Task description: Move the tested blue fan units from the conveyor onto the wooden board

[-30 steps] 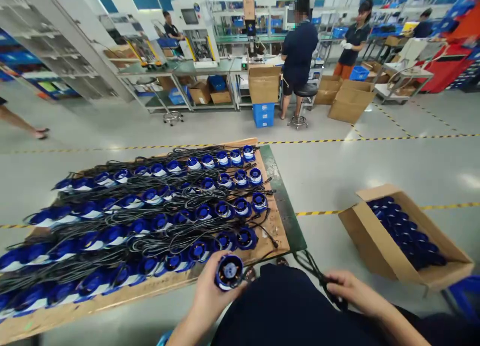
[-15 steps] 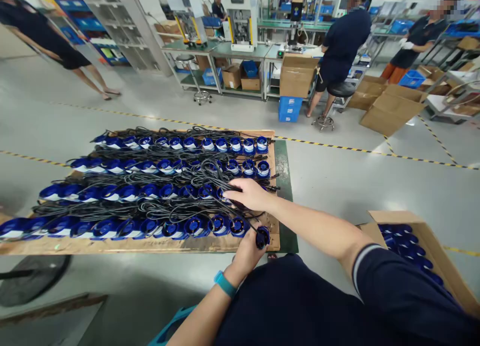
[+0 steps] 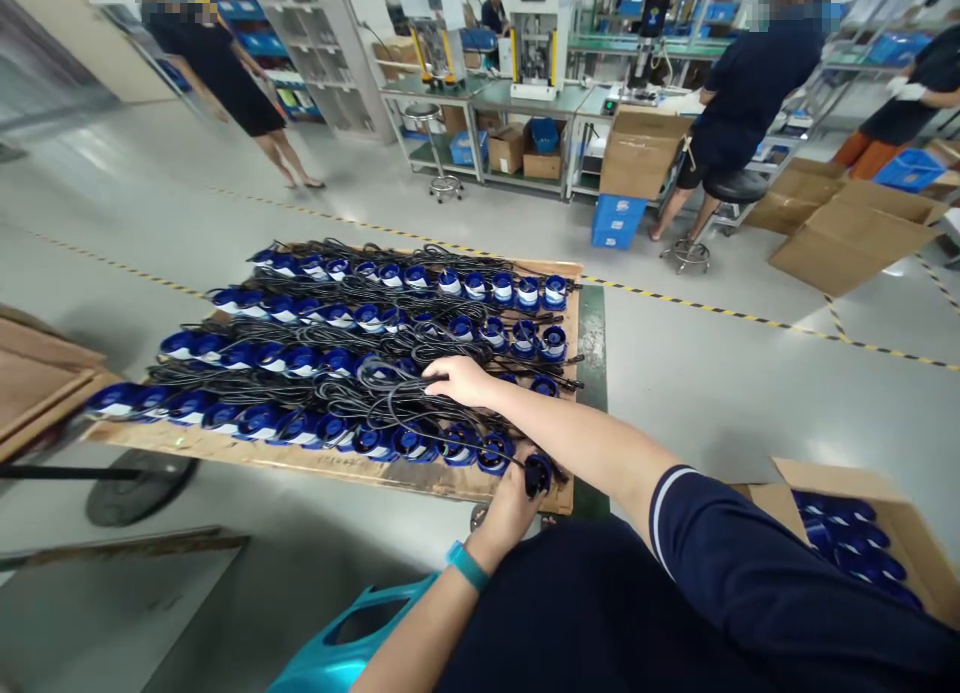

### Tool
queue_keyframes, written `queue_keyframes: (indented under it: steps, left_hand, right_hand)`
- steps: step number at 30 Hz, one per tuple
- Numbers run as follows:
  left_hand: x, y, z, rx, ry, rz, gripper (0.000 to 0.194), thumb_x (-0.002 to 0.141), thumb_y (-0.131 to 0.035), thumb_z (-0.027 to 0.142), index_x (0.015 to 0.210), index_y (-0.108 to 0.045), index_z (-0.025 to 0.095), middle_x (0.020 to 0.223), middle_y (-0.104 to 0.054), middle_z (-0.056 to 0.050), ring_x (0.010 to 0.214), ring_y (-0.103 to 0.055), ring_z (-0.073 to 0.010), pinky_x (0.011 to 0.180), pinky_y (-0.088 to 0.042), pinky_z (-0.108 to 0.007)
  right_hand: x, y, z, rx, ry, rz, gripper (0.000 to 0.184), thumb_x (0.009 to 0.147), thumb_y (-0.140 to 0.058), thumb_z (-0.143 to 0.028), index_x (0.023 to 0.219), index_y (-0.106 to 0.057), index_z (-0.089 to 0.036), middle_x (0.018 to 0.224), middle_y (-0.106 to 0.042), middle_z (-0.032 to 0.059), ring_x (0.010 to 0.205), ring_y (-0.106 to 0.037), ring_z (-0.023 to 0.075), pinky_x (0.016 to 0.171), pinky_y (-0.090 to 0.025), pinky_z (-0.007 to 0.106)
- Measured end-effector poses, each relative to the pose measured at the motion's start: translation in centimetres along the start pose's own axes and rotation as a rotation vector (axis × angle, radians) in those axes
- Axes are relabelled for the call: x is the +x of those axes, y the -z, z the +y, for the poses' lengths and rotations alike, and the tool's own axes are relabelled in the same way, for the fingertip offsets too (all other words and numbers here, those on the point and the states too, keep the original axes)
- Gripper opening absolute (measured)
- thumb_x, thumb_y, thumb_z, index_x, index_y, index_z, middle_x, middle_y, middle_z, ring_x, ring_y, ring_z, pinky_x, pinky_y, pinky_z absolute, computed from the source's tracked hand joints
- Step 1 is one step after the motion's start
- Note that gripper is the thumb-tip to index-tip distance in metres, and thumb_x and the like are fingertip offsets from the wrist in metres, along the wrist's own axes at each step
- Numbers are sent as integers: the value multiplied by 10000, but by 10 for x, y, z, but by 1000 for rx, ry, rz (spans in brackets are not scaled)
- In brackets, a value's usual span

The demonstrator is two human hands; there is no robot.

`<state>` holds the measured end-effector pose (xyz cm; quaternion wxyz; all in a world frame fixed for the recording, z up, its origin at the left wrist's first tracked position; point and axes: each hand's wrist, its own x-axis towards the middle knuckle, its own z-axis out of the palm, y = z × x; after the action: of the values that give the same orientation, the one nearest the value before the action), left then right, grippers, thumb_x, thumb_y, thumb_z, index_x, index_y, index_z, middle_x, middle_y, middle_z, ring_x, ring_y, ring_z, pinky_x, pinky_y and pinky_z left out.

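Note:
My left hand, with a teal band on its wrist, is closed around a round blue housing at the near right corner of the wooden board. A black cable runs from this housing to the left. Farther in, my right hand grips a looped bundle of black cable, its fingers partly hidden. Rows of similar blue housings with white labels cover the board, and coiled black cables lie between the rows. Cable ends stick out at the board's right side.
An open carton of blue housings stands at my right. A teal plastic stool is by my left arm. Beyond the striped floor tape are workbenches, blue crates, cartons and several people. Another person is at the far left.
My right hand has carried the cable bundle left and down toward the nearest row. My left hand still holds the housing at the corner. The camera view has swung left.

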<state>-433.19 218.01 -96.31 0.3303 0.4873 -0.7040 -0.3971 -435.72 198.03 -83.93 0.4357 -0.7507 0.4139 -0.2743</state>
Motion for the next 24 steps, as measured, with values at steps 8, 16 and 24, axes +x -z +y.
queue_keyframes:
  steps: [8, 16, 24]
  left_hand:
    - [18, -9, 12, -150, 64, 70, 562, 731, -712, 128, 1267, -542, 149, 1343, -617, -181, 1353, -529, -325, 1172, -417, -521]
    - [-28, 42, 49, -178, 197, -20, 744, 801, -740, 294, 1479, -466, 159, 1493, -529, -171, 1406, -477, -325, 1222, -366, -468]
    - [-95, 102, -51, -407, 645, 113, 516, 746, -767, 506, 1120, -733, 152, 996, -759, -115, 933, -702, -260, 882, -581, -400]
  right_hand:
    - [-9, -34, 3, -282, -48, 233, 214, 980, -504, -111, 1088, -689, -113, 1132, -684, 136, 1058, -600, 193, 985, -427, 291]
    - [-18, -23, -7, -604, 3, -152, 211, 924, -550, -158, 1011, -742, -151, 1125, -706, 151, 1130, -560, 276, 984, -434, 399]
    - [-41, -32, 63, -493, 281, -91, 446, 938, -370, -313, 1154, -753, -238, 1248, -689, 176, 1118, -651, 323, 1001, -523, 542]
